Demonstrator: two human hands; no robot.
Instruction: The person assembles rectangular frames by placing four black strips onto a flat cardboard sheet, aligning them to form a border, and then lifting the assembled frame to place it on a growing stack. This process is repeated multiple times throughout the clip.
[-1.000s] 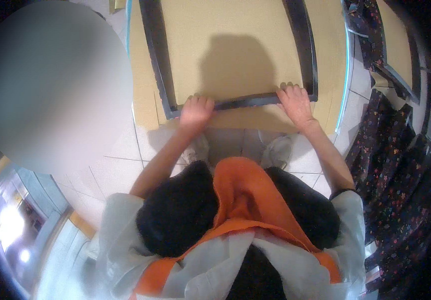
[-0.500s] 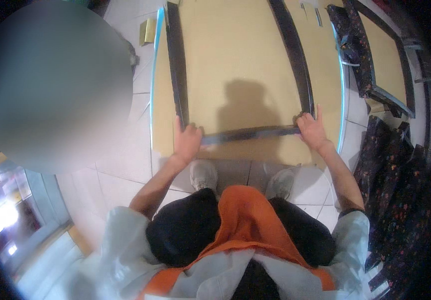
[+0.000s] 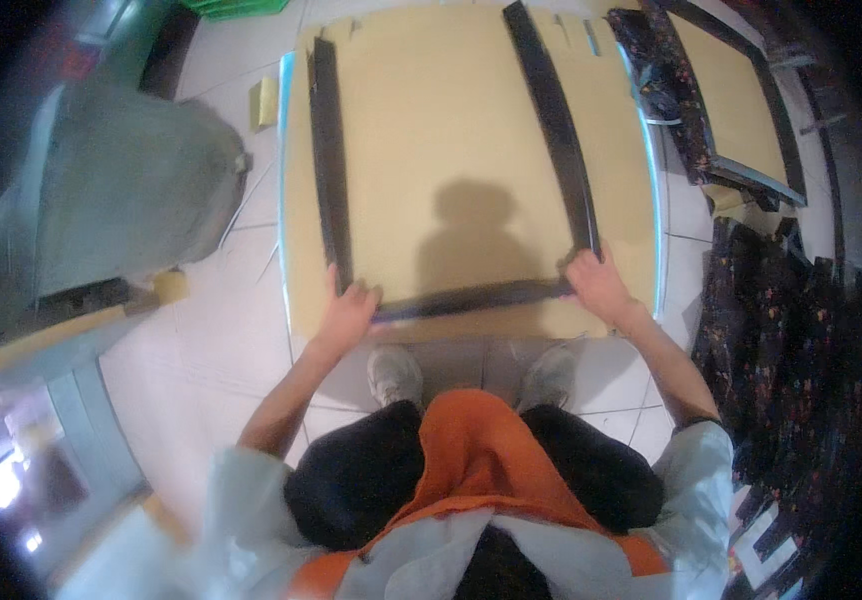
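A large tan board lies on the floor in front of my feet. On it rests a dark, three-sided frame of narrow strips, with two side strips running away from me and a front strip across the near end. My left hand grips the left corner, its index finger stretched along the left side strip. At the other corner my right hand holds on, index finger raised along the right side strip. The gripping fingers are partly hidden beneath both hands.
Another dark-edged tan panel lies at the far right, with dark flowered material heaped nearer. A grey rounded object stands at left. A small yellowish block sits beside the board; a green crate is at the back.
Both hands and the frame have come toward me, and the front strip lies closer to the board's near edge. The view has shifted too, showing the board's far edge.
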